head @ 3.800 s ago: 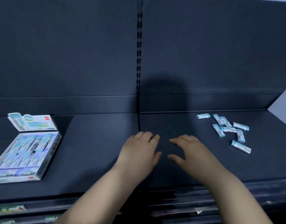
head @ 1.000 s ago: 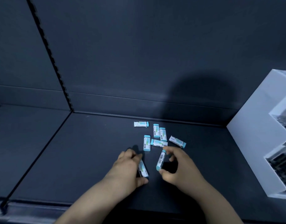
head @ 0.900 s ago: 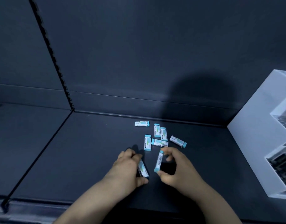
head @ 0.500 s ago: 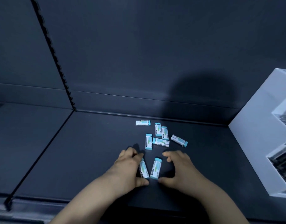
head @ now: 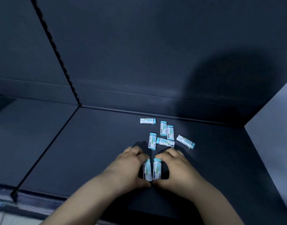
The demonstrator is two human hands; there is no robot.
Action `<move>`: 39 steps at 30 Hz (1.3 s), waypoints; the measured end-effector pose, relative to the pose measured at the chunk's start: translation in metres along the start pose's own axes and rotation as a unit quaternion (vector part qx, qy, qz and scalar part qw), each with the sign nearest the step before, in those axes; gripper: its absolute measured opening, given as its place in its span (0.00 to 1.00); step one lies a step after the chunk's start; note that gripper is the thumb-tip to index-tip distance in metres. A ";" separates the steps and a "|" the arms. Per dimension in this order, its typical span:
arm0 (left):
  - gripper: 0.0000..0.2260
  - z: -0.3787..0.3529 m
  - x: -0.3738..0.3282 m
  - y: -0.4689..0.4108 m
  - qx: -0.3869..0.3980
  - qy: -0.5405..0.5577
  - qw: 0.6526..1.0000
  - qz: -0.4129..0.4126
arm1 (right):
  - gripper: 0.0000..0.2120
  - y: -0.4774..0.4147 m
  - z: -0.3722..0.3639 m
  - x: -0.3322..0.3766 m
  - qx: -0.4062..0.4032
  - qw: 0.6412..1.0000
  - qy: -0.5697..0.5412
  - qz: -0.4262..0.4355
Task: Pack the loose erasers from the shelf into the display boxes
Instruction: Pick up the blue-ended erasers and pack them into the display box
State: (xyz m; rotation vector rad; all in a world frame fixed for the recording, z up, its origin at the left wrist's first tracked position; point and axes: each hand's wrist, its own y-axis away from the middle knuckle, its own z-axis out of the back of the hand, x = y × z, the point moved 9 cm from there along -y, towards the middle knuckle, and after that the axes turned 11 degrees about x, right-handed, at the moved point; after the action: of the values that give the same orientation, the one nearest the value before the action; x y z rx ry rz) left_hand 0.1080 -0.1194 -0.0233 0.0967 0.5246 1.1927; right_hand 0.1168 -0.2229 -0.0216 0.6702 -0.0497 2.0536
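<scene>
Near the front edge of the dark shelf (head: 94,151), two erasers lie side by side, long sides touching, teal caps pointing away from the person.

- left eraser (head: 147,172): tipped slightly on its edge, white end nearest the person.
- right eraser (head: 157,170): flat, label face up.
- left hand (head: 129,166): curled round the left eraser, fingertips over the far capped end, thumb at the near end. Grip closed on it lengthwise.
- right hand (head: 177,169): same hold on the right eraser, fingers over the teal cap, thumb under the near end.
- Thumb tips nearly meet below the pair. Both erasers sit wholly between the two palms and appear to rest on the shelf.

Beyond the fingertips, six loose erasers (head: 165,142) lie scattered, apart from both hands. Nearest lies just past the left hand's fingers. A lone eraser (head: 147,120) lies crosswise, farthest back, near the rear wall.

White box (head: 269,143) stands at the right edge, well apart from the hands.
</scene>
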 end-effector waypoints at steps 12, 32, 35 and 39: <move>0.29 0.020 0.068 0.067 -0.150 0.003 0.988 -0.029 | 0.34 -0.023 -0.022 0.079 -0.051 0.995 -0.060 0.060; 0.27 0.090 0.265 0.205 -0.223 -0.073 0.969 -0.077 | 0.34 -0.126 -0.100 0.288 -0.100 0.989 -0.102 0.022; 0.27 0.091 0.273 0.205 -0.225 -0.085 0.968 -0.066 | 0.35 -0.142 -0.108 0.290 -0.074 0.990 -0.115 0.031; 0.25 0.101 0.291 0.213 -0.238 -0.104 0.964 -0.057 | 0.41 -0.165 -0.119 0.301 -0.070 0.987 -0.130 0.060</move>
State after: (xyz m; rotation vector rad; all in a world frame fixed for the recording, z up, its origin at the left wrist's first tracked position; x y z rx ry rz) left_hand 0.0460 0.2445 0.0396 -0.2167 0.0496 1.1506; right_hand 0.0737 0.1379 -0.0155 0.8592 -0.3893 2.0416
